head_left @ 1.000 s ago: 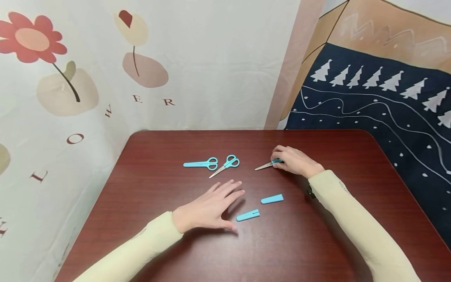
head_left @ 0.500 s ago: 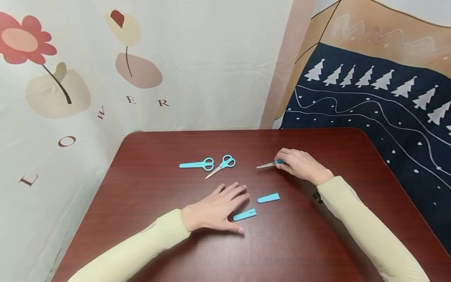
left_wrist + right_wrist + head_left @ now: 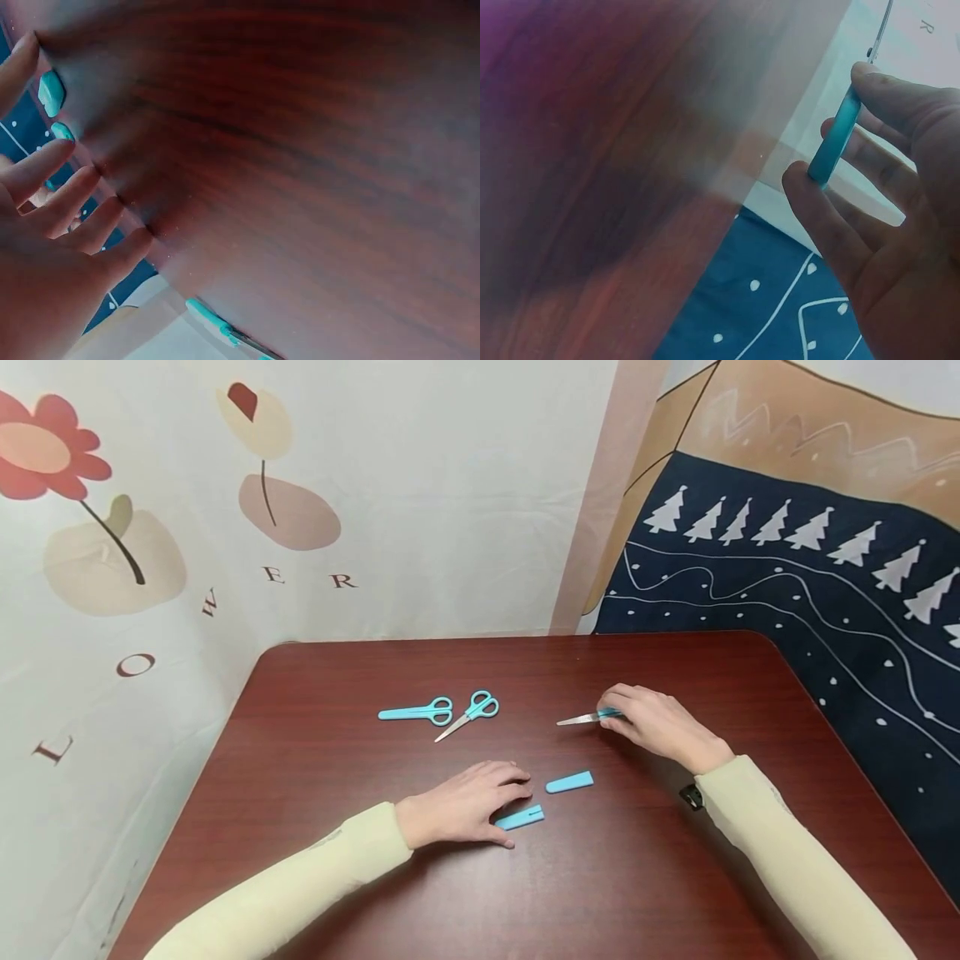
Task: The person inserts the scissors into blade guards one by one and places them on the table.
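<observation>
At the right of the head view my right hand point(image 3: 660, 722) holds a pair of scissors point(image 3: 581, 719) by its blue handle, the bare blades pointing left. In the right wrist view the thumb and fingers grip the blue handle point(image 3: 832, 146). My left hand point(image 3: 468, 806) is low over the table, palm down, thumb and fingers apart. One blue blade cover point(image 3: 522, 817), with a slot at its end, lies between that thumb and forefinger, partly hidden by the hand. A second blue blade cover point(image 3: 570, 782) lies just beyond the left fingertips.
Toward the back of the dark red table point(image 3: 360, 668) lie bare-bladed blue scissors point(image 3: 471, 713) beside a sheathed pair of scissors point(image 3: 412, 712). A flower-print curtain point(image 3: 435, 510) and a dark blue tree-print cloth point(image 3: 780, 577) hang behind.
My left hand has moved right to the slotted cover, its fingers drawing together. The right hand has shifted right and nearer with the scissors; the head view has turned slightly right.
</observation>
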Demonstrator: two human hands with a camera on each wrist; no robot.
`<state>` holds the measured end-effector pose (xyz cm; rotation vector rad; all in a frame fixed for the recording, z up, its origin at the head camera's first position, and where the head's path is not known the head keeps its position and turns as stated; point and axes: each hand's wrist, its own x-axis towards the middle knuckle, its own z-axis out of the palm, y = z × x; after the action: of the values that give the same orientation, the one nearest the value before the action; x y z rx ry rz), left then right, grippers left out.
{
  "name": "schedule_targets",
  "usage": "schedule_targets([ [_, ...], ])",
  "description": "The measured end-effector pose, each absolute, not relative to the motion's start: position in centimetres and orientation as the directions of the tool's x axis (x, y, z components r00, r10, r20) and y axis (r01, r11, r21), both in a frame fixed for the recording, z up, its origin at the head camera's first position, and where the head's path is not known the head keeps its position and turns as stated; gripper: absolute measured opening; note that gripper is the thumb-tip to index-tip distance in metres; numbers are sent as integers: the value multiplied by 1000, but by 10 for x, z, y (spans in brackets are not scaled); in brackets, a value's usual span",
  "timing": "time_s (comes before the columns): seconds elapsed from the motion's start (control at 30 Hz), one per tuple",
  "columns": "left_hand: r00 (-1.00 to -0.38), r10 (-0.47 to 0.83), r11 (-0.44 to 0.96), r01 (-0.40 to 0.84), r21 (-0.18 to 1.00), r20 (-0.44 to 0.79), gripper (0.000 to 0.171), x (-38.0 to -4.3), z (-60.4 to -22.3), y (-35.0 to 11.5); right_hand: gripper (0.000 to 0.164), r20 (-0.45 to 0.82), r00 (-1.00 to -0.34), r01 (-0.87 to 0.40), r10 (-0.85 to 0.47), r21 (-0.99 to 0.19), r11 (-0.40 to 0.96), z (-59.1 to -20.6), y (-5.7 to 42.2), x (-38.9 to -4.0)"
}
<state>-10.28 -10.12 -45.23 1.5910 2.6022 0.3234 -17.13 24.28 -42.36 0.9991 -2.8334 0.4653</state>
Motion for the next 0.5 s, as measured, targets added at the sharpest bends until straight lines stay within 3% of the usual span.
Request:
schedule_targets([
  [0.23,-471,881,447,862,238,51,44,-103,-450,-101,17,201,-802,-596,-562,-311,740,-430,251,-166],
  [0.5,-467,882,430,853,296,63,35,-103,-448,-97,17,216,-816,-579,-537,-319,750,-432,256,-159],
])
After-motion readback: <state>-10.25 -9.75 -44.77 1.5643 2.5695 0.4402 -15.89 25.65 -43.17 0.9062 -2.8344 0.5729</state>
